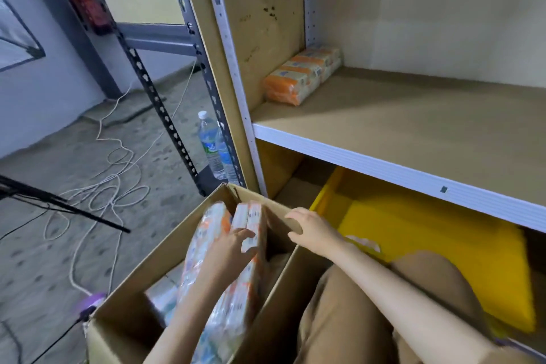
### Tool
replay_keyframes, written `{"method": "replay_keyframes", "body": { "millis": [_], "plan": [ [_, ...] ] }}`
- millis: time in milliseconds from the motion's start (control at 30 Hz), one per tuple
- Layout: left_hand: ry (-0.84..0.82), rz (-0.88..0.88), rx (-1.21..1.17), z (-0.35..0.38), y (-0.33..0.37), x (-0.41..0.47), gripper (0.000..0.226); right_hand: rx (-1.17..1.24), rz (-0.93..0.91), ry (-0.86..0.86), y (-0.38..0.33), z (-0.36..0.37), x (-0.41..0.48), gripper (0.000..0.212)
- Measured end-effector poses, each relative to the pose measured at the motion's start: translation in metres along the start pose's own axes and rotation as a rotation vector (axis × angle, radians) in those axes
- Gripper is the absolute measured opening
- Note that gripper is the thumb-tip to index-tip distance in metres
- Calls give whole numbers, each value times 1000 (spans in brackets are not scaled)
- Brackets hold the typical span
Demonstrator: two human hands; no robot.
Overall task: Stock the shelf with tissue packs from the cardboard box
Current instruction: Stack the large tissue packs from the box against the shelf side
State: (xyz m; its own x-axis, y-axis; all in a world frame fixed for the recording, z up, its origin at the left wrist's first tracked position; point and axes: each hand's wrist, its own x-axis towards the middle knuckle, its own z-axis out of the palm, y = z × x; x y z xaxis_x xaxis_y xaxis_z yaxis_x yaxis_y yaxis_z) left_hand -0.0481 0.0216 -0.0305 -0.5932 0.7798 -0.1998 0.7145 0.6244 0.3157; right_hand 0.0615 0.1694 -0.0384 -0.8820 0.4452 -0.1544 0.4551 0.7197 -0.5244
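Note:
An open cardboard box (165, 257) stands on the floor in front of me, holding several orange-and-white tissue packs (206, 239) standing on edge. My left hand (233, 248) is inside the box, fingers closed around one upright tissue pack (251, 221). My right hand (310, 230) hovers open over the box's right flap, holding nothing. On the brown shelf board (413, 127) a row of tissue packs (298, 77) lies against the left wall, at the back corner.
A yellow bin (428, 230) sits on the lower shelf. A water bottle (212, 148) stands by the grey shelf post. White cables (112, 186) are strewn over the floor to the left, and a black tripod leg (59, 204) crosses them. My knees are at lower right.

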Motion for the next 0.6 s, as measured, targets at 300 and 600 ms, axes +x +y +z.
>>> {"method": "replay_keyframes", "body": {
  "millis": [300,600],
  "plan": [
    [120,-347,-117,47,-18,-34,54,-201,-191,-155,-27,43,17,55],
    [58,-532,-167,62,-13,-18,87,-684,-554,-344,-50,76,84,68]
  ]
}}
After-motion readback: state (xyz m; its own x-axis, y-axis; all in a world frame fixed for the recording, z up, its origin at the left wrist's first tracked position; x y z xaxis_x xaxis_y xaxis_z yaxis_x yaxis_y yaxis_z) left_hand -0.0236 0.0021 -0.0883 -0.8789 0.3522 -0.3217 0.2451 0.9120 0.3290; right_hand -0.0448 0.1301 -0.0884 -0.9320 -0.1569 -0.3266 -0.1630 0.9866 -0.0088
